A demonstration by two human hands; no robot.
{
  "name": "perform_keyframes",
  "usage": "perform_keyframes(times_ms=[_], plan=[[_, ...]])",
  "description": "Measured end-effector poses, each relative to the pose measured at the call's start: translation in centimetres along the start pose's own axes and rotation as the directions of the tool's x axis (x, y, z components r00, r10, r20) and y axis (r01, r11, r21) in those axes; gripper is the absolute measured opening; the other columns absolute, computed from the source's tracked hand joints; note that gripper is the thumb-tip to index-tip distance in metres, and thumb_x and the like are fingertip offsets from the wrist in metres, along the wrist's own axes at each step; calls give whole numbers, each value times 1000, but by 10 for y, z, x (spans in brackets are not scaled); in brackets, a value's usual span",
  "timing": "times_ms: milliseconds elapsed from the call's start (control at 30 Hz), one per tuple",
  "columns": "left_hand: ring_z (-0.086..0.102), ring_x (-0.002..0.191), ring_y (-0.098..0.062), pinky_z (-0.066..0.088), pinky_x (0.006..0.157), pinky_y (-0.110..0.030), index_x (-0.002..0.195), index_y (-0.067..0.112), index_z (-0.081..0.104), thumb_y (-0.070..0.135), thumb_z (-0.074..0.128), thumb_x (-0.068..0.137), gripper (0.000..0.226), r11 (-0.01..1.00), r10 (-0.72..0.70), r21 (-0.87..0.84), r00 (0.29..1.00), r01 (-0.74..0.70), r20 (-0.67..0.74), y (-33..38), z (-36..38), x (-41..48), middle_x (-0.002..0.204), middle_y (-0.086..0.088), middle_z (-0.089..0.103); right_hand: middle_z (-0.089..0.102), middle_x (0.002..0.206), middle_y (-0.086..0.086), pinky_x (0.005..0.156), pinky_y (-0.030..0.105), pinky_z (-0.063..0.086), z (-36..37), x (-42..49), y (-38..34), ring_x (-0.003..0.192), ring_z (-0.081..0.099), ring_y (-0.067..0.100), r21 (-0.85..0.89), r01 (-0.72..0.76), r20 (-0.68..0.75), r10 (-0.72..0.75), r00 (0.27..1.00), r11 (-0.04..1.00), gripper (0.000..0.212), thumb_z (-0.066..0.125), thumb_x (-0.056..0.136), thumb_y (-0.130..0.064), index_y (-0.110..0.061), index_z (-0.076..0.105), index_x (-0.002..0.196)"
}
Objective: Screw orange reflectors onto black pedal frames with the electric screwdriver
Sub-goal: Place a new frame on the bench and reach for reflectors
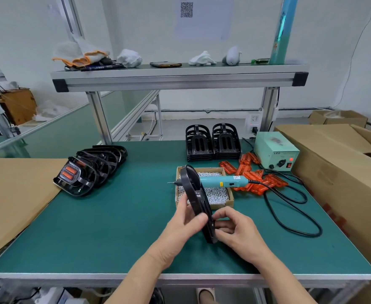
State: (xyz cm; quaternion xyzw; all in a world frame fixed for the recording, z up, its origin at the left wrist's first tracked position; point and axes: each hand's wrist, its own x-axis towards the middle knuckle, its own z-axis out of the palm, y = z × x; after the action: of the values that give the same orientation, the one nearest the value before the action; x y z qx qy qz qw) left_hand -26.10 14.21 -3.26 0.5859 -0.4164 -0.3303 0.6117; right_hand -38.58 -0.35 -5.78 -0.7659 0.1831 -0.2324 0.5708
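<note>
Tabletop: pedal frame held edge-on above it, near screw box. Left hand grips frame's side; right hand pinches lower rim. Electric screwdriver lies across box, reflectors piled beside. Best: lay frame flat, seat reflector squarely before driving.

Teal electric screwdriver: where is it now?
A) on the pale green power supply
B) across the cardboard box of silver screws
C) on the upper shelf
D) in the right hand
B: the teal electric screwdriver lies across the cardboard box of silver screws; left hand and right hand grip the black plastic pedal frame.
</note>
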Motion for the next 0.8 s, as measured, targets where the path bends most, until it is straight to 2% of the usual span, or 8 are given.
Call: perform_keyframes(times_ms=[67,200,267,433,533,633,733,800], plan=[[56,124,-9,46,97,-21,143,36,34,38,72,82,72,1000,-17,24,999,16,29,-1,6,0,131,8,62,76,90,5,72,20,56,-1,-1,0,81,75,13,-34,15,1,-15,1000,999,25,74,81,8,-11,66,94],[57,122,-11,47,101,-29,137,43,43,46,74,76,69,998,-44,39,999,43,29,-2,12,1,129,6,63,76,91,0,74,15,52,-3,-3,0,85,74,7,-71,50,30,-48,998,996,22,70,84,10,-8,69,97],[53,124,-5,44,100,-21,138,49,41,49,73,74,72,997,-53,62,998,51,29,0,14,2,135,5,58,77,92,-5,76,13,51,-4,-3,-1,87,73,4,-87,76,63,-70,995,993,22,68,85,11,-6,71,98],[31,136,1,24,116,-21,137,72,21,60,71,67,87,928,-27,372,994,-13,102,5,17,8,140,9,30,78,99,-10,80,15,51,-4,-4,-4,93,72,3,-46,119,129,-112,985,992,30,65,87,6,-19,77,99],[27,134,-8,21,116,-36,136,75,10,76,63,61,92,748,7,664,999,-30,36,-1,13,12,143,18,30,78,96,-9,81,30,57,-5,-3,3,92,73,8,-113,94,79,-85,993,989,22,69,89,-4,-24,77,93],[26,128,-13,19,108,-32,135,76,0,88,53,56,95,518,36,855,999,-7,-13,-10,3,12,141,17,32,77,84,-4,77,42,57,-7,2,12,82,71,14,-204,61,-58,-75,996,977,16,69,87,-3,-17,74,84],[23,129,-17,14,104,-31,134,76,-4,93,47,53,98,378,54,926,997,25,-49,-16,-9,11,146,9,29,75,79,-14,69,25,53,-7,5,12,74,64,-4,-219,51,-138,-83,987,974,28,67,87,0,-26,71,78],[20,132,-22,12,109,-36,134,76,-6,97,43,51,99,299,57,954,997,25,-44,-18,-15,10,150,4,26,75,84,-16,72,19,51,-7,8,14,79,66,-3,-194,37,-236,-83,968,980,30,64,89,2,-27,71,89]])
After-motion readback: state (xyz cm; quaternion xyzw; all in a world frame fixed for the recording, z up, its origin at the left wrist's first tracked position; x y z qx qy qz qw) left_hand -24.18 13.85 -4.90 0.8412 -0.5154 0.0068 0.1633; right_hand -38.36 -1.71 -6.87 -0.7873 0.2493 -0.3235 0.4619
